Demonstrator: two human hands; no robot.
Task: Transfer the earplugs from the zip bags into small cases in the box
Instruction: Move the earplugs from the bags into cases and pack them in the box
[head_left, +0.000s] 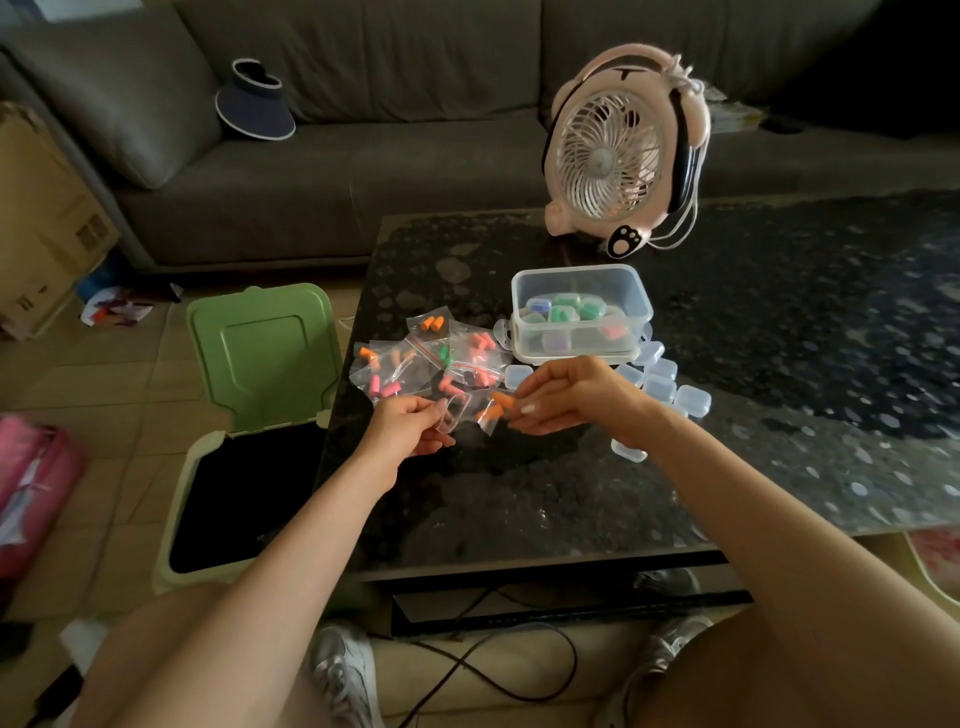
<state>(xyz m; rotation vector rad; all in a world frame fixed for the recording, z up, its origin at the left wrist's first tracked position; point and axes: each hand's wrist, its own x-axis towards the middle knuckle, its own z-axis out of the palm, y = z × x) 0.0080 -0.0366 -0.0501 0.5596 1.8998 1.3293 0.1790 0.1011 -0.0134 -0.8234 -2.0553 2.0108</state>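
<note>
Just in front of the box (636, 306): left hand (405, 421) pinches the zip bag (454, 418), right hand (566, 395) pinches orange earplugs (501, 402) — I'd draw them straight out, mouth held open.

Dark table (779, 364): bags (431, 358), box (641, 291) (fan (608, 156) behind)

No legible text anywhere — cardboard box (47, 208) markings (left edge) too blurred

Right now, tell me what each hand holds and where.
Left hand pinches a clear zip bag by its left edge; right hand pinches orange earplugs.
</note>
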